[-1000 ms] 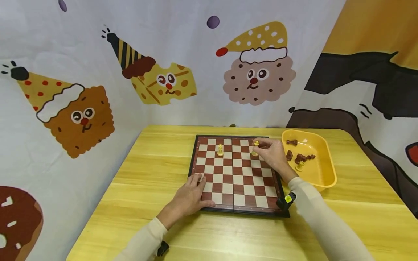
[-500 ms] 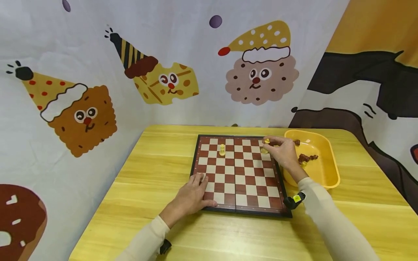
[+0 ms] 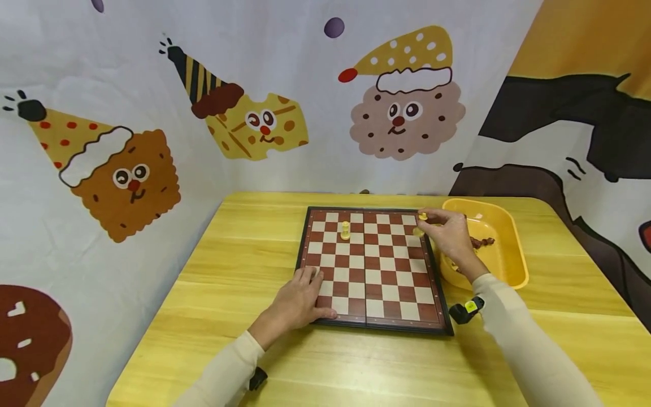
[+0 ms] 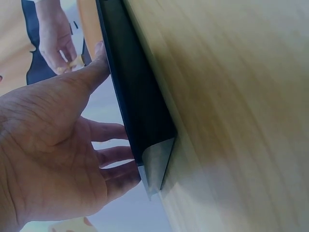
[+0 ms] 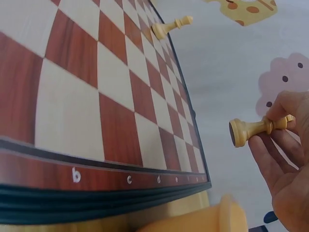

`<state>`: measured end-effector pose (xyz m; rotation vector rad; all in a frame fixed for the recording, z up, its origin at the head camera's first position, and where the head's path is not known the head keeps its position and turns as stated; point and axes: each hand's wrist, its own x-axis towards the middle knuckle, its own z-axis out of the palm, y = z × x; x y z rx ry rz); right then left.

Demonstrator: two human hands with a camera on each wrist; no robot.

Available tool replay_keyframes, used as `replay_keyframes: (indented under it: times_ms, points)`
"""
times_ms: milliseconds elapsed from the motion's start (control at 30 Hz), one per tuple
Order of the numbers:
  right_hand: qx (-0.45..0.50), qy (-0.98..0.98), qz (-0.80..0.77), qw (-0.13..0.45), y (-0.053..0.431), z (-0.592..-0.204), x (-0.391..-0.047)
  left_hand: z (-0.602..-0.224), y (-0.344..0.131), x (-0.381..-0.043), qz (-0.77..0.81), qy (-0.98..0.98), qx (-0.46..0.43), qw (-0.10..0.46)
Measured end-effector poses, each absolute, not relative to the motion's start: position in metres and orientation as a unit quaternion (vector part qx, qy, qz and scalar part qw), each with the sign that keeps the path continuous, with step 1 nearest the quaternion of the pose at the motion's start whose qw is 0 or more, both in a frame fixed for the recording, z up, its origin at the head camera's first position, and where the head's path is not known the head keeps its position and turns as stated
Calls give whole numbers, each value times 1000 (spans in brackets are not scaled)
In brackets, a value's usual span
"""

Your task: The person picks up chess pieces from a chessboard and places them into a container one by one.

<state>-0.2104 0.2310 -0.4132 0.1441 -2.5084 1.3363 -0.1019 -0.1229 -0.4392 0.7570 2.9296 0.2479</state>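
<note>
In the head view, a red-and-cream chessboard (image 3: 351, 265) lies on the wooden table. My left hand (image 3: 297, 302) rests on its near left corner, fingers extended over the top and thumb along the front edge. With fingertips and thumb my right hand (image 3: 450, 234) pinches a light yellow chess piece (image 5: 251, 129) near its head. That piece is off the board, above its far right corner, and in the right wrist view its dark base faces the board. Another light yellow chess piece (image 3: 345, 230) stands upright on the far left part of the board.
A yellow plastic tray (image 3: 513, 249) sits against the right side of the board. Dark brown chess pieces (image 3: 483, 242) lie in it, partly hidden by my right hand. A printed cloth wall (image 3: 325, 175) rises behind the table.
My right hand has moved right with the light yellow chess piece, from above the board's right half to its far right corner, near the tray. My left hand stays on the board.
</note>
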Motion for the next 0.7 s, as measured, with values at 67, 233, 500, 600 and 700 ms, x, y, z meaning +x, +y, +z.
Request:
replay_keyframes:
  times_ms: [67, 233, 500, 600, 700]
  points:
    - [45, -872, 466, 142, 233, -414, -211, -439, -123, -102, 88, 964, 245, 53]
    - [37, -871, 469, 143, 236, -415, -211, -439, -123, -103, 101, 963, 246, 51]
    - [43, -879, 447, 159, 242, -411, -209, -440, -123, -103, 105, 962, 248, 47]
    - [33, -879, 449, 157, 248, -407, -206, -439, -123, -103, 106, 962, 247, 49]
    - [26, -872, 467, 145, 253, -404, -204, -439, -123, -103, 111, 962, 242, 55]
